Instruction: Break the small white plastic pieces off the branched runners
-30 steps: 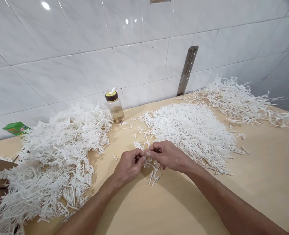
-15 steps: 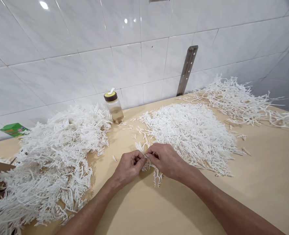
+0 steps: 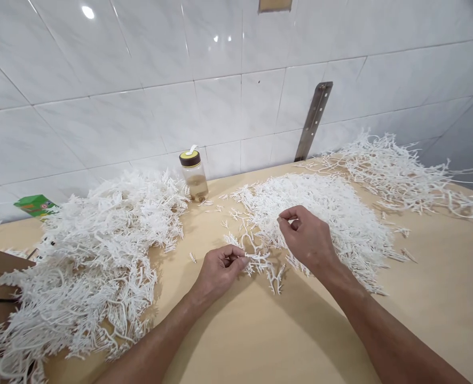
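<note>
My left hand pinches a white branching plastic piece between thumb and fingertips. Several forked twigs spread from it to the right, just above the table. My right hand is raised over the near left part of a flat pile of small white twigs. Its thumb and forefinger are pressed together; anything between them is too small or hidden to make out. Loose white twigs lie around the held piece.
A tall heap of white branching pieces covers the table's left side. Barer white stems lie at the far right. A water bottle stands by the tiled wall, near a metal bracket. A green carton sits behind the left heap.
My right hand has left my left hand and moved up and right over the flat pile. My left hand keeps its pinch on the branching piece. The whole view has shifted slightly.
</note>
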### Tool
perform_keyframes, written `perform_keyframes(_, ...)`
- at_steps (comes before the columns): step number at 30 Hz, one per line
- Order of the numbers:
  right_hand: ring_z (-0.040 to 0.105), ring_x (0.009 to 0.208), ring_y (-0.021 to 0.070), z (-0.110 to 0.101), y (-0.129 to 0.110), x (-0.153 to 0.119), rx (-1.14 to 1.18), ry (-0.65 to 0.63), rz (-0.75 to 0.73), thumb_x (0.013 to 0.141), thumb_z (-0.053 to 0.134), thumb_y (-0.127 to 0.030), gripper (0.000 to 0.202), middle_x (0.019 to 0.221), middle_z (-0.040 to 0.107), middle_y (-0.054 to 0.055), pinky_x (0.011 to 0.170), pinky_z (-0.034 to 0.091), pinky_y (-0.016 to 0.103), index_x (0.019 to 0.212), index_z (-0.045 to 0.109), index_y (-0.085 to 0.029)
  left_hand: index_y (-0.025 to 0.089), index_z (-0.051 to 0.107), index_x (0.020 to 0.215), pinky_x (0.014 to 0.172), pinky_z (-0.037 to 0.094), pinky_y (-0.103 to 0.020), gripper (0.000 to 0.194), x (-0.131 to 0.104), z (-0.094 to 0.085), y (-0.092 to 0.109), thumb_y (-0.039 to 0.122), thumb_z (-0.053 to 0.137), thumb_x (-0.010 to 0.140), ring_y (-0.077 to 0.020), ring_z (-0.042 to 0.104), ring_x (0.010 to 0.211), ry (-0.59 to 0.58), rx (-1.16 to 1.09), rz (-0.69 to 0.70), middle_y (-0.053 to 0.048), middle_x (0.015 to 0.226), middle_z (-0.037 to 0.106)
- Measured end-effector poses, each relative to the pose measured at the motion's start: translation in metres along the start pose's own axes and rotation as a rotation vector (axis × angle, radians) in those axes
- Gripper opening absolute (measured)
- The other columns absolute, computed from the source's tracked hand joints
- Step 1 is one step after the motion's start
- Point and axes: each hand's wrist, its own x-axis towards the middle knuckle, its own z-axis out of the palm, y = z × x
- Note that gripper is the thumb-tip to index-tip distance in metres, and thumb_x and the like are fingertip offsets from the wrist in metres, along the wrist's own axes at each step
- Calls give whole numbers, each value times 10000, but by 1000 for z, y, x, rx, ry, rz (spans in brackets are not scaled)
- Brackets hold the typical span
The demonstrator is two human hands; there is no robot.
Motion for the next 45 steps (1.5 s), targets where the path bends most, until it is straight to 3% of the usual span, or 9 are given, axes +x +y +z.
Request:
perform_keyframes(4,549,523,149,-6,-1,2,-39,64,-103,871,549,-347,234,808,666,81,620,470,334,951,674,-166,128,666,765,522,349,-222,302,1,1,-2,421,731,743,-97,477,547,37,-8,9,3,600,558)
perform_keyframes(6,546,519,147,-5,-10,-3,43,-83,-128,897,533,-390,282,806,673,77,563,455,310,983,696,-175,129,665,743,529,349,-223,287,0,1,-1,412,715,759,-96,466,552,38,2,17,3,603,560)
perform_keyframes(8,535,510,146,-1,-21,-12,138,-359,-157,911,532,-415,293,717,665,39,520,436,284,988,712,-197,132,672,733,532,344,-224,279,0,0,0,407,697,775,-94,447,552,39,16,38,6,601,554)
perform_keyframes(10,541,530,142,5,-29,-21,150,-472,-207,892,574,-389,264,691,658,17,539,430,274,1013,718,-204,132,686,745,534,339,-225,281,0,0,0,409,681,793,-94,432,551,38,26,59,10,598,542)
perform_keyframes(20,553,598,136,8,-34,-29,125,-611,-151,887,575,-311,182,667,663,-16,566,377,259,813,718,-225,128,668,712,544,349,-226,304,1,0,1,422,699,784,-100,443,563,55,52,51,5,597,551)
perform_keyframes(27,532,609,127,8,-34,-32,73,-613,-177,911,525,-247,181,694,639,-15,551,357,249,784,648,-210,135,653,723,544,336,-231,262,-2,1,-3,380,649,817,-106,445,573,48,142,49,2,613,547)
perform_keyframes(35,528,652,152,29,-21,-42,-186,-501,-424,915,437,-77,205,772,602,49,587,330,273,784,558,-179,148,587,640,518,296,-225,270,0,-4,2,370,693,752,-86,397,527,-108,68,-36,23,557,504)
perform_keyframes(38,520,632,155,33,-17,-38,-159,-384,-313,921,448,-117,180,748,597,50,573,335,276,782,546,-178,137,608,661,512,328,-221,308,-1,-4,9,412,728,730,-88,444,536,-154,0,-56,0,596,559)
perform_keyframes(45,397,430,88,15,-23,-21,427,-299,109,900,560,-419,246,607,581,-12,416,293,236,852,622,-186,159,615,781,380,256,-187,379,0,-5,8,520,726,751,-48,331,363,61,-114,-85,78,434,450)
